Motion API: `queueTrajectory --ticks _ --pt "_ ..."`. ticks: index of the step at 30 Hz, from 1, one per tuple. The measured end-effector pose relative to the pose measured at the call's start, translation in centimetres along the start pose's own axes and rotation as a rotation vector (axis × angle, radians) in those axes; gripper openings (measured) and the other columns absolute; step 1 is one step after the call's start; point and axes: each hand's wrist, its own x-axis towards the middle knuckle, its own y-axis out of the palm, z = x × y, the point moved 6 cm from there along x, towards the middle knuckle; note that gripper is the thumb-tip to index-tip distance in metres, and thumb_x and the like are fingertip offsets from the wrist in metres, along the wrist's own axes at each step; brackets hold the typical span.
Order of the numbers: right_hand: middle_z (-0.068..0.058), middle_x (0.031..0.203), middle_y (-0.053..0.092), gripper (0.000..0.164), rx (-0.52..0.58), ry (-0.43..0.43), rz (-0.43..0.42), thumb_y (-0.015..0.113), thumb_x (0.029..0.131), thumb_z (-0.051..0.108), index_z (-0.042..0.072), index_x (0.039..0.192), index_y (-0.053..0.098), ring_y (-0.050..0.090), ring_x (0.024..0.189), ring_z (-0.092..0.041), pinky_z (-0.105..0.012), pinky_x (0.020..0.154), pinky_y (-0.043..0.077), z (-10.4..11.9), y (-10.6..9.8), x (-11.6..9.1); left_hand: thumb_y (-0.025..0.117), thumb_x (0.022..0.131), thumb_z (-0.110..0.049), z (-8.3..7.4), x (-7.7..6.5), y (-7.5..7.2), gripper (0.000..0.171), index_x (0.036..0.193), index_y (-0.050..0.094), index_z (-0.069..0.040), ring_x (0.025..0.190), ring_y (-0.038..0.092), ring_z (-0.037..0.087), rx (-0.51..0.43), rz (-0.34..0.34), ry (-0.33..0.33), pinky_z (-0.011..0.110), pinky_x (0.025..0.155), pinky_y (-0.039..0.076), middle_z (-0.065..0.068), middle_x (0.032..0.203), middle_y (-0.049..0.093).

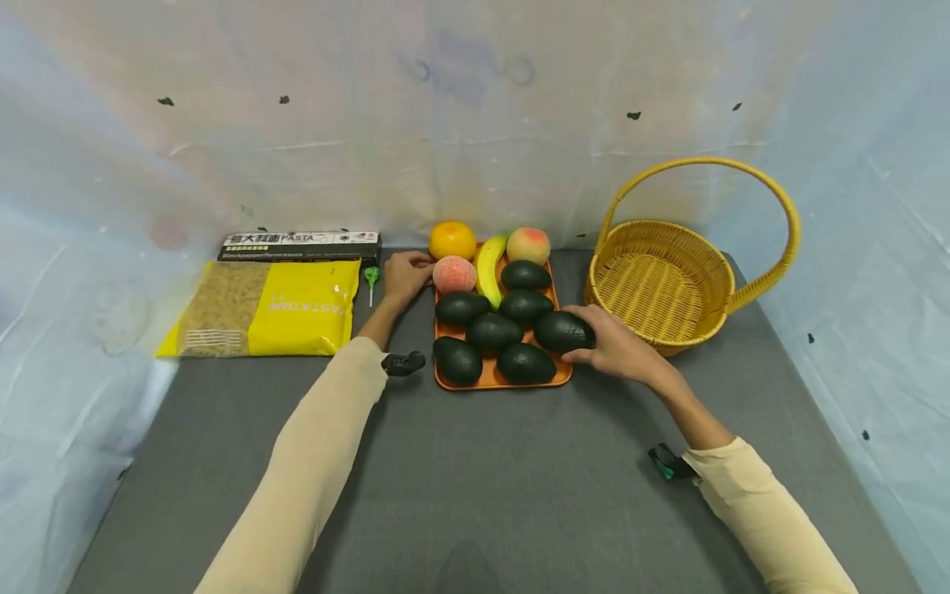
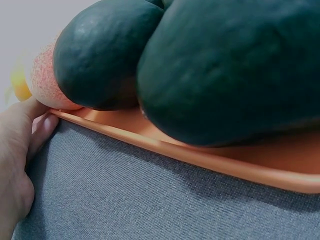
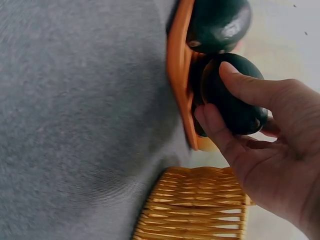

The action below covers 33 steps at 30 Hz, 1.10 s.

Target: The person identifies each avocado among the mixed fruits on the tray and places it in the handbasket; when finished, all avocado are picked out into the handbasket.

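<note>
My right hand (image 1: 612,342) grips a dark green avocado (image 1: 565,332) at the right side of the orange tray (image 1: 496,379). In the right wrist view, thumb and fingers wrap this avocado (image 3: 232,95) close over the tray rim (image 3: 179,65). At the tray's far left edge, my left hand (image 1: 404,279) holds the rim with its fingertips, right beside a pink peach (image 1: 454,275). More avocados (image 1: 493,333), a banana (image 1: 490,268) and another peach (image 1: 529,246) lie on the tray. The left wrist view shows the left hand (image 2: 17,150) at the rim, its fingertips partly hidden.
A yellow wicker basket (image 1: 653,285) with a tall handle stands right of the tray. An orange (image 1: 452,240) sits at the tray's back left corner. Farther left lie a green lollipop (image 1: 372,279), a yellow pasta bag (image 1: 297,309) and a black-and-white pasta box (image 1: 300,246).
</note>
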Motion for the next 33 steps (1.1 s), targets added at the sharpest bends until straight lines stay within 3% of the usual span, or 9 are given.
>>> queueTrajectory --ticks 10,19,28,33 --pt "-0.021 0.134 0.064 0.073 0.010 -0.059 -0.078 0.089 0.082 0.012 0.000 0.145 0.054 0.065 0.114 -0.036 -0.053 0.092 0.054 1.9 -2.3 -0.3 0.078 0.093 -0.026 0.3 -0.1 -0.3 0.028 0.109 0.081 -0.003 0.061 0.059 -0.011 0.002 0.001 0.010 0.008 0.062 0.049 0.018 0.101 0.081" --pt "-0.023 0.137 0.064 0.074 -0.050 -0.077 -0.220 0.089 0.081 0.009 0.001 0.146 0.055 0.065 0.111 -0.037 -0.049 0.087 0.053 3.5 -6.8 -1.3 0.079 0.092 -0.026 0.5 -0.3 -0.1 0.028 0.108 0.081 -0.003 0.060 0.057 -0.013 -0.006 0.004 0.015 0.007 0.061 0.049 0.020 0.101 0.081" --pt "-0.021 0.131 0.068 0.079 -0.098 -0.087 -0.342 0.092 0.075 0.003 0.004 0.145 0.058 0.066 0.102 -0.029 -0.005 0.078 0.043 4.2 -10.7 -2.6 0.079 0.093 -0.026 0.3 -0.2 0.3 0.028 0.107 0.081 -0.002 0.060 0.058 -0.012 -0.016 0.008 0.037 0.008 0.061 0.049 0.019 0.099 0.081" --pt "-0.020 0.132 0.068 0.081 -0.098 -0.087 -0.398 0.092 0.073 -0.001 0.005 0.145 0.058 0.060 0.106 -0.004 0.001 0.081 0.042 4.5 -12.4 -2.8 0.079 0.092 -0.025 0.2 -0.2 0.1 0.027 0.107 0.081 -0.002 0.061 0.059 -0.011 -0.025 -0.006 0.036 0.008 0.061 0.049 0.019 0.099 0.081"
